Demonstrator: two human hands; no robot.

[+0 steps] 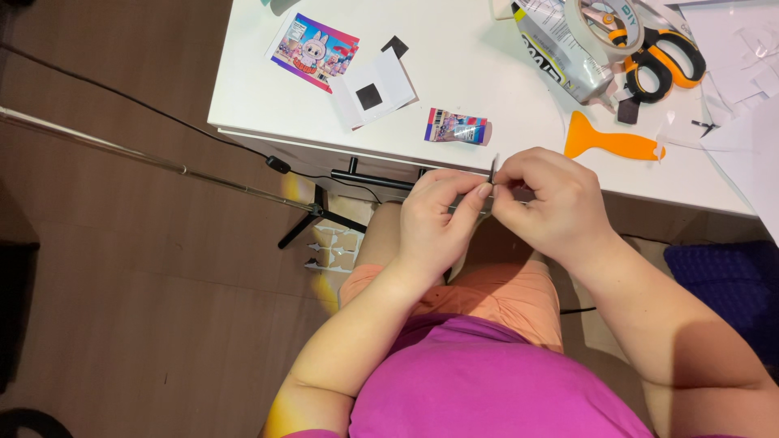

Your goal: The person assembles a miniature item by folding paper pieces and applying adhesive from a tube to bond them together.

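Both the left hand (434, 219) and the right hand (548, 203) pinched a small thin dark piece (493, 168) between fingertips, just off the tabletop's (487, 73) near edge. An orange scraper (604, 139) lay near that edge, beside the right hand.

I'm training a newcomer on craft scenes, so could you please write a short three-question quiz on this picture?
1. True or false: the orange scraper lies on the white table.
2. What do the left hand and right hand pinch between them: A) a small thin dark piece, B) the scissors, C) the cartoon card?
3. Fill in: the roll of tape rests beside the ____.

Key: 1 true; 2 A; 3 scissors.
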